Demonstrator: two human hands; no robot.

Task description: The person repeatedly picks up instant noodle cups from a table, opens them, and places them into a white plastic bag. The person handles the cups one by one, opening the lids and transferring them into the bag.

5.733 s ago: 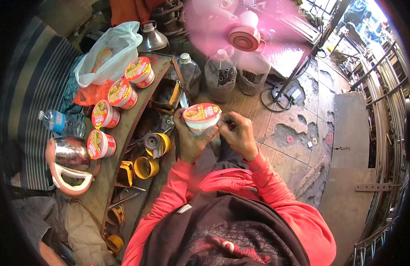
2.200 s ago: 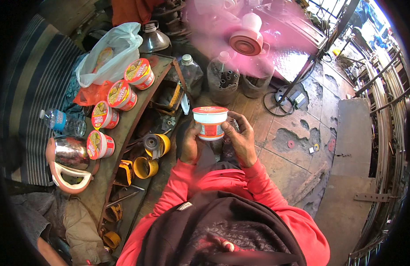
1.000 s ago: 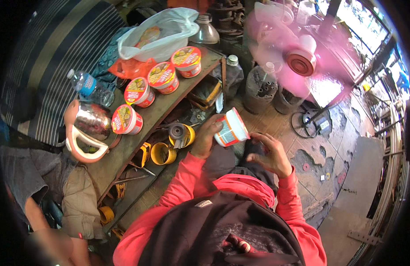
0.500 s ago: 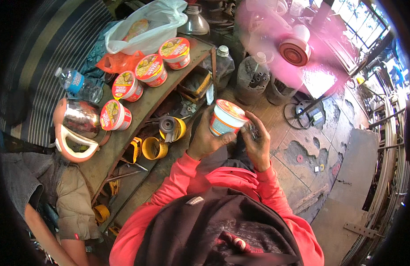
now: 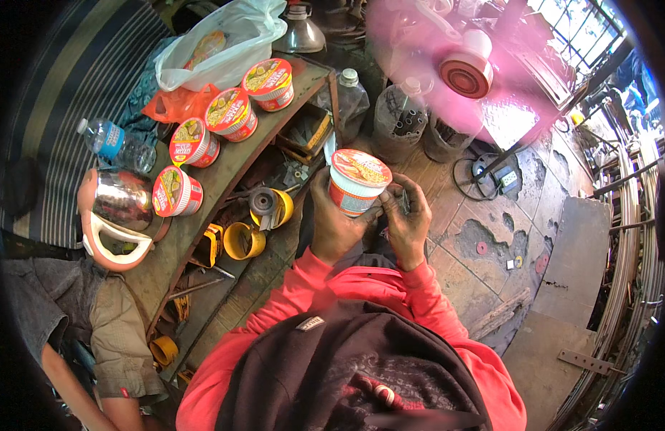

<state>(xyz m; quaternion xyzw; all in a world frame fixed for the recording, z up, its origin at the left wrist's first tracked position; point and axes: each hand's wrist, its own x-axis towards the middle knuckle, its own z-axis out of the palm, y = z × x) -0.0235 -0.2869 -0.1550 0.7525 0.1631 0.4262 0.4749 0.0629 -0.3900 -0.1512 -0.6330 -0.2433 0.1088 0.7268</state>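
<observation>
An instant noodle cup (image 5: pixel 360 174) with a red and yellow lid is held in front of me, lid tilted toward me. My left hand (image 5: pixel 337 228) wraps round its left side, thumb across the lower front. Against the right side of the rim, the fingers of my right hand (image 5: pixel 408 223) are bent in and closed on the lid's edge; the exact pinch is partly hidden. The lid lies on the cup. Several more noodle cups (image 5: pixel 230 115) stand in a row on the bench to my left.
The wooden bench (image 5: pixel 151 276) also bears an electric kettle (image 5: pixel 117 208), a water bottle (image 5: pixel 118 146) and a white plastic bag (image 5: pixel 224 50). Yellow rings (image 5: pixel 244 241) lie on its lower shelf. A spinning pink fan (image 5: pixel 466 72) stands ahead right. Another person's leg (image 5: pixel 124 337) is at left.
The cup has turned so its lid faces me more. My right fingers have bent in closer to the rim. The whole view has shifted slightly.
</observation>
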